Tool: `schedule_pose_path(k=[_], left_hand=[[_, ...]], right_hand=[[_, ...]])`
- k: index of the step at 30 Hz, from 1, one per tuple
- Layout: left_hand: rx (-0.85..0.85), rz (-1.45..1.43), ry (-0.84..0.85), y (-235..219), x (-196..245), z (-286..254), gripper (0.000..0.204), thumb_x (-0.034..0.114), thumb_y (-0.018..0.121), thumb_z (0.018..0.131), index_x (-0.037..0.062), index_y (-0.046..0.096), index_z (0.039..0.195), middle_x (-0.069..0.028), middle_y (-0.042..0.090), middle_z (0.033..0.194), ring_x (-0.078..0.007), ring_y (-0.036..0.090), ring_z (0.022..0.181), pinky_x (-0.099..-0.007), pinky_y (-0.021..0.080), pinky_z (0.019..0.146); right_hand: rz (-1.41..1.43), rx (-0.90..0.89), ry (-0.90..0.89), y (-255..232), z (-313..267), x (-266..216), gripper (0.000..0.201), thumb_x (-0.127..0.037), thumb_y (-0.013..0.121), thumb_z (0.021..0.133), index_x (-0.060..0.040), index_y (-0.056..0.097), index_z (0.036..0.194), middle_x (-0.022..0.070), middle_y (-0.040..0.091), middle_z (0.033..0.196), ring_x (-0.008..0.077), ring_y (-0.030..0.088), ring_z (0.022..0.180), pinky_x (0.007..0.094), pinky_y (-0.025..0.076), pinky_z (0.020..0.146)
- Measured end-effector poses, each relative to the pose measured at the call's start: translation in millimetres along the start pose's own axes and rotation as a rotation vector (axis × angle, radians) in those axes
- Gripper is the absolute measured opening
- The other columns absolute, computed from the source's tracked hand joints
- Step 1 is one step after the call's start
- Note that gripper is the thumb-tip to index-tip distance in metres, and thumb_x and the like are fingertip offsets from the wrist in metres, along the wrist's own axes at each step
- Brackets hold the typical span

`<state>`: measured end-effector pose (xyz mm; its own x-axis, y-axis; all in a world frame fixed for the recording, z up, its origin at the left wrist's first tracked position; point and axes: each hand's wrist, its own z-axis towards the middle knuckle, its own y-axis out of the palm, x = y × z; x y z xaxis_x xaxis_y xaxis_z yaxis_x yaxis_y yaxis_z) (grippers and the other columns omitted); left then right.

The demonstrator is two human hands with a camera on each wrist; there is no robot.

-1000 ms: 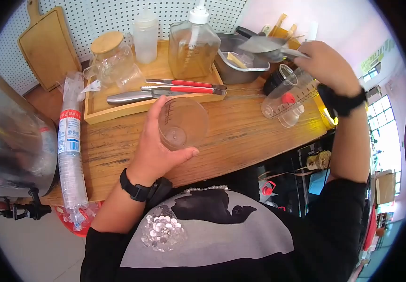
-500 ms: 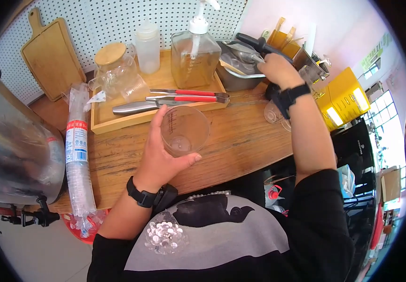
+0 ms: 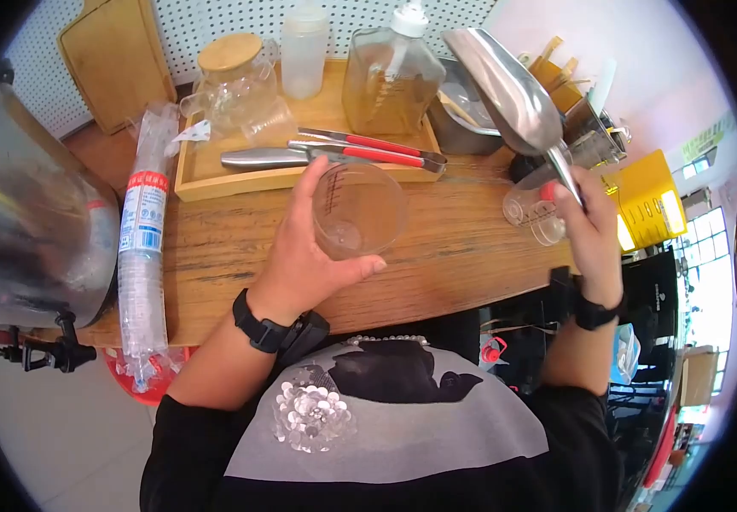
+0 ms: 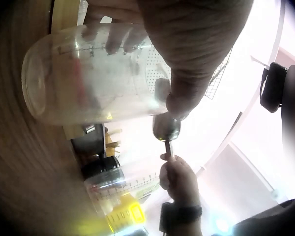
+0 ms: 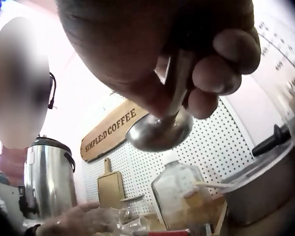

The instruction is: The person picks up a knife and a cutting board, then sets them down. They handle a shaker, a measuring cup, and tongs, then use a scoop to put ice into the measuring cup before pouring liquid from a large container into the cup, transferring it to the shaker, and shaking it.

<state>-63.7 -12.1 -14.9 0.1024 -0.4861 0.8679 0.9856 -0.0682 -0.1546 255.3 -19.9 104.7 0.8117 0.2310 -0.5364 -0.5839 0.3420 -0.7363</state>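
The left hand (image 3: pixel 304 247) grips a clear measuring cup (image 3: pixel 360 209) above the wooden table, thumb on the near side and fingers along the far left. In the left wrist view the cup (image 4: pixel 96 78) looks empty. The right hand (image 3: pixel 594 230) holds a metal scoop (image 3: pixel 513 94) by its handle, bowl raised in front of the grey metal bin (image 3: pixel 462 128). In the right wrist view the fingers of the right hand (image 5: pixel 167 54) curl round the handle, with the scoop's bowl (image 5: pixel 160 132) beyond them.
A wooden tray (image 3: pixel 240 183) holds red-handled tongs (image 3: pixel 385 152), a pump bottle (image 3: pixel 394 85) and glassware. Sleeved plastic cups (image 3: pixel 142 230) lie at the left beside a steel urn (image 3: pixel 36 196). Another measuring cup (image 3: pixel 518 205) and a yellow box (image 3: pixel 646 200) are at the right.
The right hand has moved from the bin toward the body, lifting the scoop out with its bowl pointing up and left. The left hand still holds the cup.
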Motion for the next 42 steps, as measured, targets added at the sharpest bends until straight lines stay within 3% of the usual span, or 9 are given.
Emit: schedule_pose_path(k=[2,11,12,17,21,22,28,34,42], left_hand=[[-0.012,-0.016,-0.029,0.9,0.9,0.2,0.110,0.016,0.088,0.057,-0.0008,0.023,0.144,-0.0193,0.044,0.136,-0.0289,0.044,0.127,-0.0365,0.036,0.106],[-0.020,-0.127,-0.026,2.7,-13.5,-2.0,0.114,0.025,0.090,0.059,0.0028,0.021,0.146,-0.0117,0.038,0.140,-0.0239,0.036,0.132,-0.0374,0.027,0.111],[0.017,-0.102,0.020,4.1,-10.1,-1.5,0.110,0.013,0.088,0.056,0.0010,0.023,0.145,-0.0164,0.042,0.138,-0.0265,0.041,0.129,-0.0363,0.033,0.108],[-0.014,-0.196,-0.061,5.4,-5.5,-4.5,0.110,0.014,0.087,0.058,0.0012,0.022,0.145,-0.0154,0.041,0.137,-0.0250,0.040,0.129,-0.0352,0.031,0.108],[-0.008,-0.149,-0.037,4.4,-2.9,0.0,0.110,0.015,0.087,0.058,0.0016,0.021,0.145,-0.0160,0.043,0.136,-0.0265,0.041,0.128,-0.0370,0.032,0.108],[-0.012,-0.162,-0.041,4.9,-3.4,0.2,0.110,0.016,0.087,0.058,0.0017,0.021,0.145,-0.0160,0.043,0.136,-0.0267,0.041,0.128,-0.0372,0.032,0.108],[-0.015,-0.174,-0.056,4.3,-2.3,-1.2,0.111,0.017,0.088,0.059,0.0021,0.020,0.145,-0.0158,0.043,0.136,-0.0270,0.042,0.127,-0.0381,0.034,0.107],[-0.026,-0.222,-0.068,5.9,-0.5,-0.9,0.113,0.021,0.088,0.061,0.0029,0.016,0.146,-0.0150,0.041,0.136,-0.0260,0.043,0.126,-0.0390,0.036,0.106],[-0.043,-0.187,-0.057,3.4,-6.0,-1.8,0.115,0.022,0.089,0.061,0.0039,0.015,0.147,-0.0144,0.040,0.137,-0.0256,0.043,0.126,-0.0390,0.036,0.106]], right_hand=[[-0.036,-0.052,-0.017,-22.7,-5.4,-23.1,0.022,-0.011,0.063,0.087,-0.0002,0.061,0.106,0.0077,0.062,0.083,0.0151,0.056,0.074,0.0294,0.045,0.070],[-0.624,-0.151,-0.757,-47.6,15.0,-100.2,0.033,-0.003,0.067,0.071,-0.0032,0.061,0.104,0.0117,0.056,0.082,0.0298,0.056,0.073,0.0375,0.046,0.064],[-0.639,-0.141,-0.747,-46.6,17.0,-103.9,0.033,-0.003,0.067,0.071,-0.0032,0.061,0.104,0.0117,0.056,0.082,0.0298,0.056,0.073,0.0375,0.046,0.064],[-0.687,-0.160,-0.884,-42.4,20.5,-111.1,0.041,-0.001,0.069,0.063,-0.0031,0.061,0.103,0.0120,0.054,0.081,0.0319,0.055,0.075,0.0379,0.044,0.064],[-0.440,-0.185,-0.704,-65.3,38.4,-84.9,0.031,-0.004,0.065,0.075,-0.0042,0.061,0.106,0.0095,0.059,0.085,0.0272,0.059,0.076,0.0338,0.048,0.068],[-0.225,-0.178,-0.484,-73.9,40.8,-72.7,0.031,-0.007,0.064,0.083,-0.0042,0.060,0.114,0.0078,0.064,0.096,0.0203,0.062,0.081,0.0305,0.048,0.070],[0.042,0.073,-0.032,-132.4,76.7,-14.7,0.027,-0.015,0.056,0.090,-0.0116,0.061,0.117,-0.0004,0.060,0.075,0.0045,0.049,0.056,0.0190,0.036,0.049],[0.024,0.038,0.289,-147.1,102.7,68.6,0.023,-0.022,0.054,0.088,-0.0105,0.064,0.105,-0.0013,0.058,0.067,0.0051,0.047,0.048,0.0201,0.033,0.041],[0.166,-0.060,0.390,-129.8,127.8,110.4,0.020,-0.021,0.052,0.090,-0.0084,0.064,0.101,0.0010,0.057,0.061,0.0061,0.046,0.041,0.0192,0.034,0.037]])
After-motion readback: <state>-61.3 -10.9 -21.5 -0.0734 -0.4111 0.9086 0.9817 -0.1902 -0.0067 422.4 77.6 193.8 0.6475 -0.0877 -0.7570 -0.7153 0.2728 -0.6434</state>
